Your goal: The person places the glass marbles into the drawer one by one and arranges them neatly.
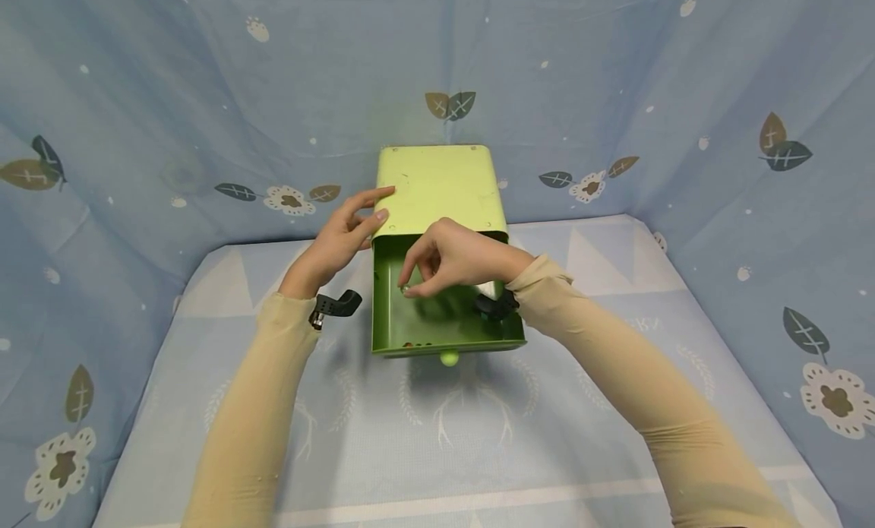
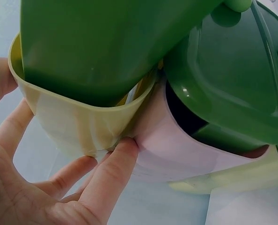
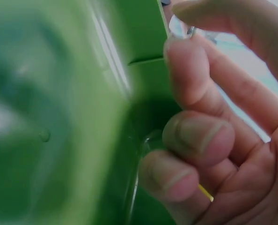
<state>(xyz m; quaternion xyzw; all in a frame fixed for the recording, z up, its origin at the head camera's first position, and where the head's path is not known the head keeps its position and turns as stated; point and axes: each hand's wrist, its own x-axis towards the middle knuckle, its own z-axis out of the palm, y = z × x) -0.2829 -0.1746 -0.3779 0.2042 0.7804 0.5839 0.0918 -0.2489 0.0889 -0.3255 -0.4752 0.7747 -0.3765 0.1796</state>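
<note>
A small desktop cabinet with a yellow-green top (image 1: 437, 186) stands on the cloth-covered surface, its green upper drawer (image 1: 396, 323) pulled out. My right hand (image 1: 454, 258) is over that drawer, pinching a small clear, shiny bead-like piece (image 3: 177, 27) between thumb and forefinger; its exact kind is too small to tell. The other right fingers curl loosely. My left hand (image 1: 335, 243) rests against the cabinet's left side, fingertips touching the top edge and the pale housing (image 2: 78, 122). Several tiny red and dark bits (image 1: 413, 346) lie along the drawer's front wall.
A pink housing (image 2: 171, 150) with a green drawer (image 2: 232, 70) sits below the top one, and another pale housing follows. The drawer front has a round green knob (image 1: 449, 358). Patterned blue cloth (image 1: 437, 57) hangs behind and at both sides.
</note>
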